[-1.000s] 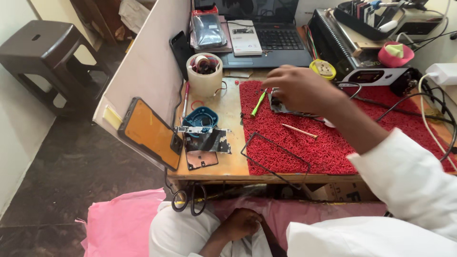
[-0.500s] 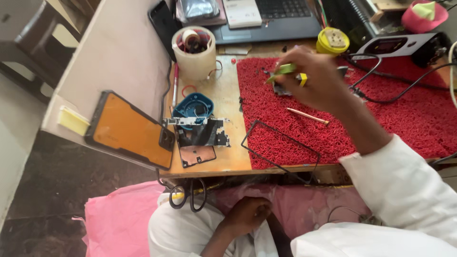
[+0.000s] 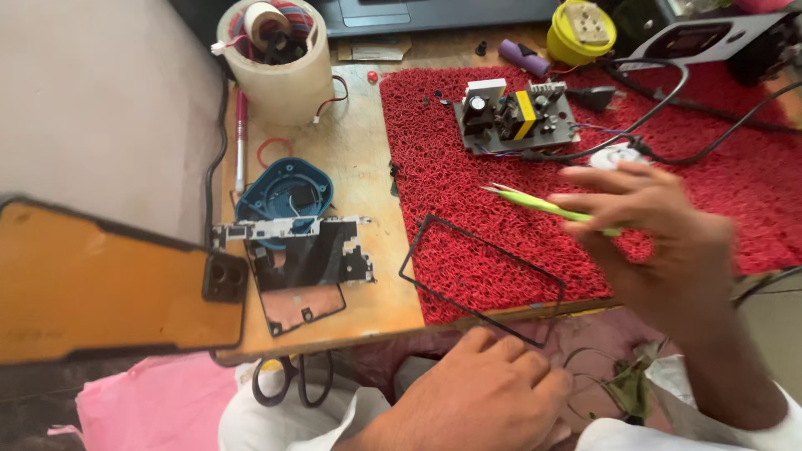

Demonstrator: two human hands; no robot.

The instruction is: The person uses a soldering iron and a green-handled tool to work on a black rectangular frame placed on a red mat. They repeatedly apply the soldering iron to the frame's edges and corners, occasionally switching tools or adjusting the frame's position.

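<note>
My right hand (image 3: 660,238) hovers over the red bristle mat (image 3: 468,167), shut on green tweezers (image 3: 535,203) whose tips point left. My left hand (image 3: 476,401) rests low in my lap below the table edge, fingers loosely curled, with nothing seen in it. A thin black rectangular frame (image 3: 480,280) lies on the mat's front edge, overhanging the table. A circuit board (image 3: 514,117) with a yellow part sits at the mat's far side. On the wooden table (image 3: 359,167) left of the mat lie a dismantled phone mid-frame (image 3: 301,255) and a blue housing (image 3: 284,188).
An orange phone back cover (image 3: 109,284) leans at the left against a pale panel. A tape roll holding tools (image 3: 280,50) stands at the back. Scissors (image 3: 292,380) hang below the table edge. Black cables (image 3: 685,92), a yellow round box (image 3: 581,29) and pink cloth (image 3: 150,409) lie around.
My right hand picked up the green tweezers at the back of the mat and drew them toward me, over the mat's front. The view has moved closer to the table.
</note>
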